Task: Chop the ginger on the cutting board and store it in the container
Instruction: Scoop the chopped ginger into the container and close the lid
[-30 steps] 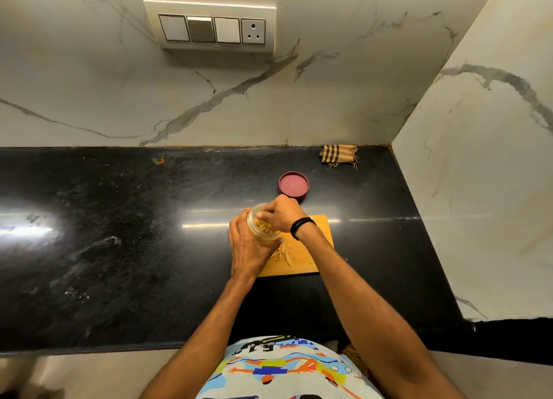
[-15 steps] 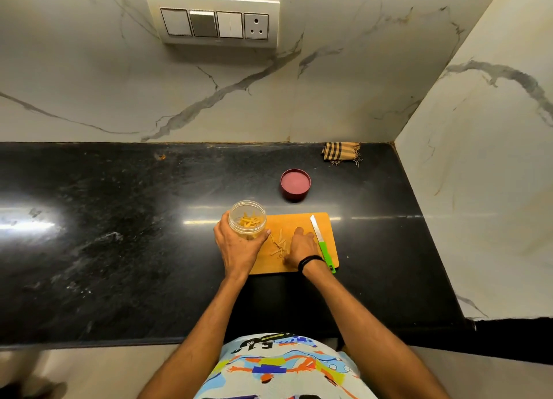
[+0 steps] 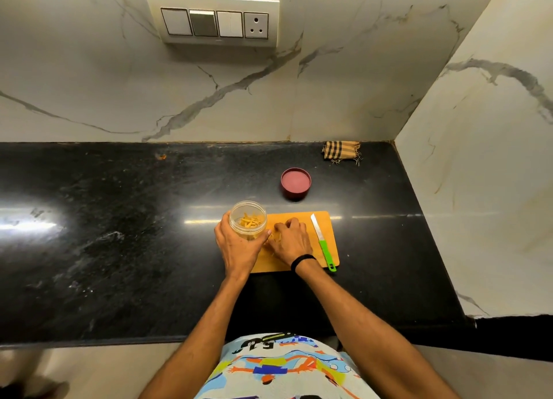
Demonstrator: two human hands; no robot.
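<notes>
Gripping the container (image 3: 247, 219) in our left hand (image 3: 236, 246), we curl right hand (image 3: 291, 241) fingers (image 3: 284, 225), seemingly pinching ginger (image 3: 273, 237), just right of it.

A thin black wristband (image 3: 302, 260) circles the wrist just behind the right hand (image 3: 291, 238). Both forearms (image 3: 359, 318) are bare down to the lower edge of the view. The shirt (image 3: 284, 368) is pale, whitish blue, printed with a busy cartoon pattern in orange, yellow, royal blue and light blue, with bold black lettering along its upper part.
</notes>
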